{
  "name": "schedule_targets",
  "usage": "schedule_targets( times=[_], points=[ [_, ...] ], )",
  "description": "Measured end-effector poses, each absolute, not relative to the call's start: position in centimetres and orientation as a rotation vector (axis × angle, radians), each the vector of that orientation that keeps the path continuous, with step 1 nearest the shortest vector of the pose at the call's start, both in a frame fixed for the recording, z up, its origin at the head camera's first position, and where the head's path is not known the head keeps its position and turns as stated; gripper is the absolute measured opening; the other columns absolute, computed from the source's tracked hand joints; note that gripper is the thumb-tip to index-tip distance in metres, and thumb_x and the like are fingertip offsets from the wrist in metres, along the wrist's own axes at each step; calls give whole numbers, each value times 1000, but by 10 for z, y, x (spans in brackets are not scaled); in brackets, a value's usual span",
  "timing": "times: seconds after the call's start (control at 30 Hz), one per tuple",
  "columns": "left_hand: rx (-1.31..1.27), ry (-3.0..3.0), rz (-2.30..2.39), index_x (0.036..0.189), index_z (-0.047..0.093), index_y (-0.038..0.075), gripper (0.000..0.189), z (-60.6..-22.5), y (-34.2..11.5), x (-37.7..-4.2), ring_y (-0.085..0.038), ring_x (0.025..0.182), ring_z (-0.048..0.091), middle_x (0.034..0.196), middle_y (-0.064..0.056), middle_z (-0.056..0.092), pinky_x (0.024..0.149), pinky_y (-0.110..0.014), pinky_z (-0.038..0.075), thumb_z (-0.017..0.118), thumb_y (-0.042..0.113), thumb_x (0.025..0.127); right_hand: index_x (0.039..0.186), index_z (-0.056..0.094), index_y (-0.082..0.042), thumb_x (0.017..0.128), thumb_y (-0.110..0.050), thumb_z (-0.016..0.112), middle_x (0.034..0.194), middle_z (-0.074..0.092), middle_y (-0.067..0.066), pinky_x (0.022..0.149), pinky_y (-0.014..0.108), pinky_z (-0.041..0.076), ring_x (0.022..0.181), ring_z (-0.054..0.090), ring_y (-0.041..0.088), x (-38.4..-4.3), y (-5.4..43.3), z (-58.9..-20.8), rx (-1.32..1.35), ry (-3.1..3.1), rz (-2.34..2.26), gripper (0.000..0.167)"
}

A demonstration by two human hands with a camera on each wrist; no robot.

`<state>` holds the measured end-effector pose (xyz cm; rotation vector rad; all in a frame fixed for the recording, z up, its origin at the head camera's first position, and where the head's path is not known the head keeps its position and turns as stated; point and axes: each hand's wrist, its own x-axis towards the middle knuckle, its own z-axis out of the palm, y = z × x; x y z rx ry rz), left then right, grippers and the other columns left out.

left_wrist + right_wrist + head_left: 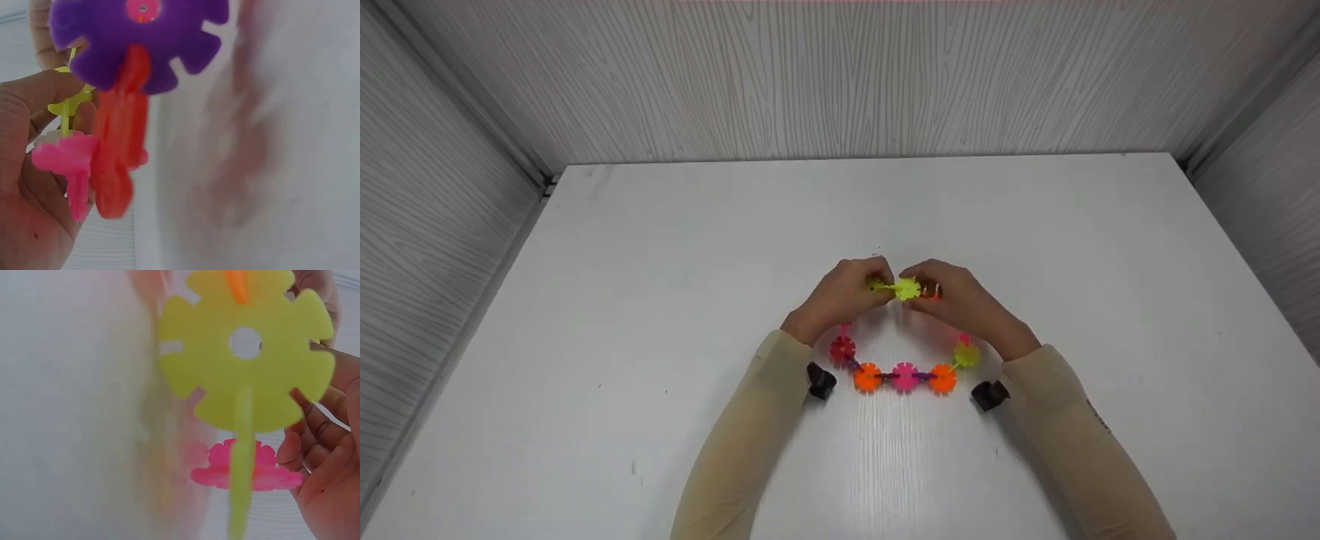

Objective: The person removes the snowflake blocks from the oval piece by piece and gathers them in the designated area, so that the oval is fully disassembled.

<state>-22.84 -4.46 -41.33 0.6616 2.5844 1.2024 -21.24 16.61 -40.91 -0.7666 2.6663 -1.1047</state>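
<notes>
A chain of notched plastic snowflake discs [905, 377] curves across the white table below both hands, in red, orange, pink, purple and yellow. My left hand [847, 291] pinches a yellow disc [70, 104] near the chain's far end. My right hand [960, 298] faces it, its fingers gripping around a bright yellow disc [907, 289] with orange pieces beside it. In the left wrist view a purple disc [146, 39] and a red one [119, 152] hang close to the camera. A large yellow disc [244, 343] partly covers the right wrist view. The fingers hide some joints.
The white table [660, 300] spreads around the hands, with wood-grain panels [847, 82] at the back and both sides. A black wrist device [821, 381] sits by the left cuff, and another black device [990, 394] by the right cuff.
</notes>
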Motion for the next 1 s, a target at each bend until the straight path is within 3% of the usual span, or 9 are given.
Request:
schedule_targets(
  times=[0.33,0.6,1.0],
  points=[
    [633,2630,1079,108,70,15,19,-411,-44,-230,-17,91,58,106,-3,69,88,-37,50,62,24,93,122,65,-10,88,-17,70,107,67,6,80,32,46,88,53,19,-214,168,-415,-749,2701,-1110,35],
    [535,2659,1054,113,72,18,24,-409,-40,-228,-18,110,60,119,1,68,99,-40,48,62,29,94,126,62,-10,89,-18,69,105,64,7,80,31,46,90,52,21,-212,169,-415,-700,2718,-1104,38],
    [556,2735,920,114,73,18,27,-405,-38,-227,-19,109,60,117,0,69,100,-40,47,62,32,94,126,62,-9,89,-13,68,101,63,8,71,22,42,84,49,18,-214,172,-414,-726,2692,-1119,37]
  ],
)
